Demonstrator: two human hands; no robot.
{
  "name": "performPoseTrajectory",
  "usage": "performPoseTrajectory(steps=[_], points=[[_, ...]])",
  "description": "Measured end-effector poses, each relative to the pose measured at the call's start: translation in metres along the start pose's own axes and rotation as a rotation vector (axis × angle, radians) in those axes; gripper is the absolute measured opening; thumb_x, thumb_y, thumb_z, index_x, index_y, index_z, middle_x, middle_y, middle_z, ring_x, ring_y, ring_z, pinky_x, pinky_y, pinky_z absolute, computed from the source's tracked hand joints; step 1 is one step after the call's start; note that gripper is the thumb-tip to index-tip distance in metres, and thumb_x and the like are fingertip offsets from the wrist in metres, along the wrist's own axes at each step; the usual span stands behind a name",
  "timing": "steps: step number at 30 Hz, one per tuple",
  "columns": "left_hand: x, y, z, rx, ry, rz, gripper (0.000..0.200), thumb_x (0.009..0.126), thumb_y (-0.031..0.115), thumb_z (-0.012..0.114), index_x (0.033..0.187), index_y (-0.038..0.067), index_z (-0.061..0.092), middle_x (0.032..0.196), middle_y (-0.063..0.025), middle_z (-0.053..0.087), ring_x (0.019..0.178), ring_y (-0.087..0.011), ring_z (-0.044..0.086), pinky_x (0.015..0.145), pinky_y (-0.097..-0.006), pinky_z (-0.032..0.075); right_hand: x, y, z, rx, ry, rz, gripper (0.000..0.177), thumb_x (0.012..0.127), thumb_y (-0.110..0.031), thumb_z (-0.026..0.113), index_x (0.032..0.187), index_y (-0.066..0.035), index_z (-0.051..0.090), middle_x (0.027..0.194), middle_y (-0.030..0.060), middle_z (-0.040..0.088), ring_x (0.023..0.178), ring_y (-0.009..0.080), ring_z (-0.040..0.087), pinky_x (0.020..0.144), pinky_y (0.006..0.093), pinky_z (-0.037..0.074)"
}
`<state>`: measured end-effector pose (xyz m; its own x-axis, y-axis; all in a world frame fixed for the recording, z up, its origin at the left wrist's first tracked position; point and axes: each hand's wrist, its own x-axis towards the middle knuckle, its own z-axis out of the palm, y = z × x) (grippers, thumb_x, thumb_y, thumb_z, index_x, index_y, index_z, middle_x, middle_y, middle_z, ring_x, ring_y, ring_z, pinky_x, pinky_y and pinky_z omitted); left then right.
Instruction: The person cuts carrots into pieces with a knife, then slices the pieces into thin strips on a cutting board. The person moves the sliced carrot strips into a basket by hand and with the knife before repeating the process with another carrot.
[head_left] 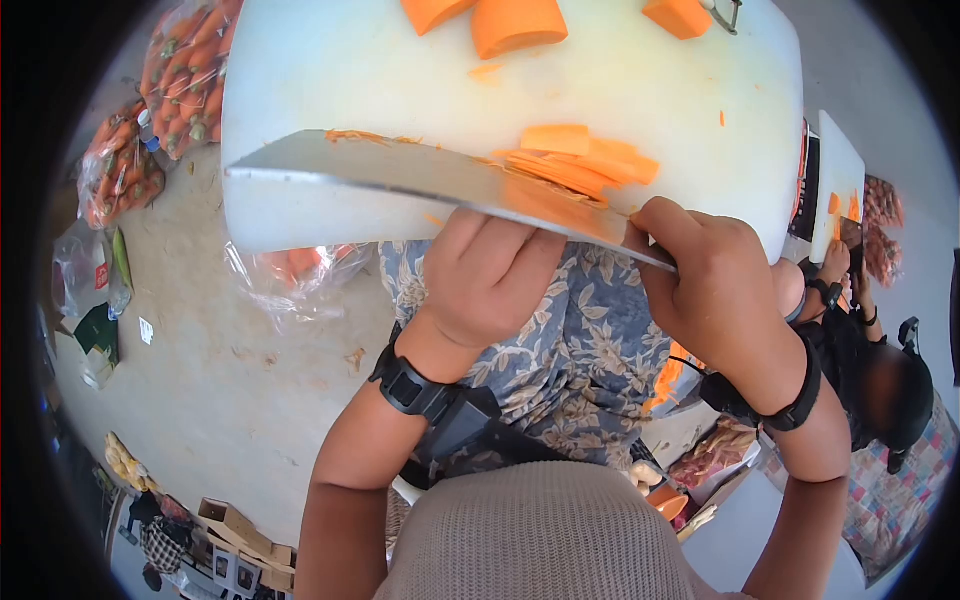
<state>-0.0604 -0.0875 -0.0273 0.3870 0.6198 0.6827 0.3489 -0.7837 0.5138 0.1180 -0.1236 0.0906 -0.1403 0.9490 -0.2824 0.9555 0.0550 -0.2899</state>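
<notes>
**Cleaver laid across a board of sliced carrot**

At the far left, clear plastic bags of whole orange carrots (185, 75) lie on the pale concrete floor (210, 370). A crumpled clear bag holding carrot pieces (300, 268) sits just below the near edge of the large white plastic cutting board (330, 70). The broad steel cleaver (380, 178) lies across this board, its blade running from the left edge down towards the right.

The left hand (487, 275) is curled at the board's near edge, fingers tucked under the blade; what it grasps cannot be told. Beyond it, a heap of thin orange carrot slices (585, 162) rests on the board, touching the blade, and thick orange carrot chunks (518, 25) lie at the far edge. Blue floral cloth (585, 345) shows between the wrists.

The right hand (712, 290) is clenched around the cleaver's handle end, which the fist hides. Further right, another person's hand (832, 262) is beside a second white board (838, 165).
</notes>
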Motion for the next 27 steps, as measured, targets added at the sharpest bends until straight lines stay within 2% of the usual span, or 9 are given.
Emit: performPoseTrajectory(steps=[6, 8, 14, 27], points=[[0.003, 0.0, 0.0, 0.021, 0.021, 0.011, 0.022, 0.062, 0.001, 0.07, 0.084, 0.001, 0.071, 0.092, -0.0086, 0.067, 0.086, -0.0253, 0.064, 0.072, -0.0326, 0.055, -0.003, 0.0, -0.004, 0.087, 0.062, -0.02, 0.018, 0.076, -0.001, 0.07, 0.092, -0.004, 0.064, 0.072, 0.0159, 0.064, 0.063, 0.0343, 0.063, 0.058, 0.039, 0.048], [0.003, -0.001, -0.001, 0.018, 0.02, 0.01, 0.023, 0.061, 0.001, 0.069, 0.084, 0.001, 0.071, 0.091, -0.0082, 0.067, 0.086, -0.0249, 0.064, 0.072, -0.0322, 0.055, -0.011, -0.006, -0.013, -0.008, 0.075, -0.031, 0.016, 0.077, -0.001, 0.07, 0.092, -0.004, 0.064, 0.07, 0.015, 0.064, 0.061, 0.0329, 0.063, 0.056, 0.0377, 0.048], [0.004, -0.002, 0.0, 0.01, 0.029, 0.02, 0.023, 0.06, 0.001, 0.069, 0.083, 0.002, 0.071, 0.088, -0.0071, 0.065, 0.082, -0.0244, 0.063, 0.071, -0.0317, 0.054, -0.024, -0.009, -0.02, -0.001, 0.074, -0.007, 0.015, 0.078, -0.002, 0.07, 0.092, -0.003, 0.064, 0.068, 0.0134, 0.063, 0.059, 0.0306, 0.062, 0.053, 0.0354, 0.046], [0.003, -0.003, 0.0, -0.005, 0.045, 0.035, 0.026, 0.056, -0.001, 0.068, 0.081, 0.0, 0.07, 0.089, -0.0084, 0.065, 0.08, -0.0262, 0.062, 0.069, -0.0308, 0.054, -0.03, -0.008, -0.022, 0.03, 0.038, 0.007, 0.017, 0.075, 0.001, 0.067, 0.091, -0.003, 0.062, 0.068, 0.0115, 0.062, 0.058, 0.0294, 0.062, 0.053, 0.0369, 0.041]])
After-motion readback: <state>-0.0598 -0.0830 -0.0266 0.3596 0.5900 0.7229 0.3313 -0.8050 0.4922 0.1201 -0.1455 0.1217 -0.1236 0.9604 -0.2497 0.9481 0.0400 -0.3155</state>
